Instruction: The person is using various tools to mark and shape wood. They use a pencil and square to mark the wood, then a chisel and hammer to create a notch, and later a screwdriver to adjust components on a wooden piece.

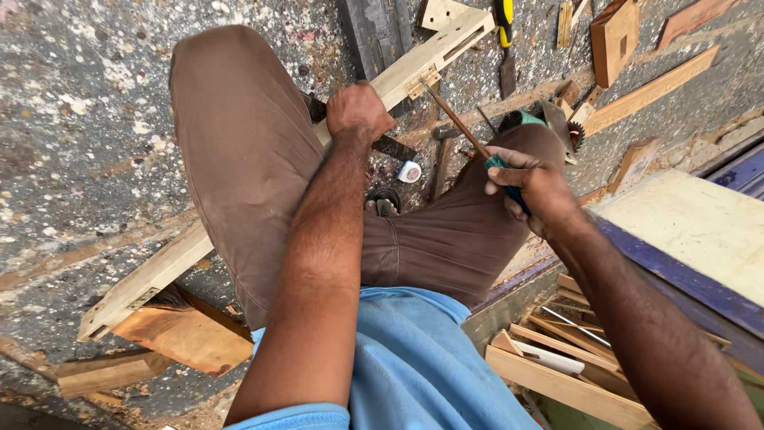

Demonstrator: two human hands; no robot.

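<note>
The left hand [358, 111] is clenched around a long pale wooden rail [414, 68] lying on the concrete floor [87, 143]. The right hand [529, 183] grips a green-handled screwdriver [458, 123], tip set at 11 o'clock on a small metal hinge plate [422, 80]. Fastening appears under way; the plate does not yet look fully seated.

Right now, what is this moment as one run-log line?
left hand: grips wooden beam | right hand: holds screwdriver, tip at metal bracket | beam under knee | floor: wood offcuts
</note>
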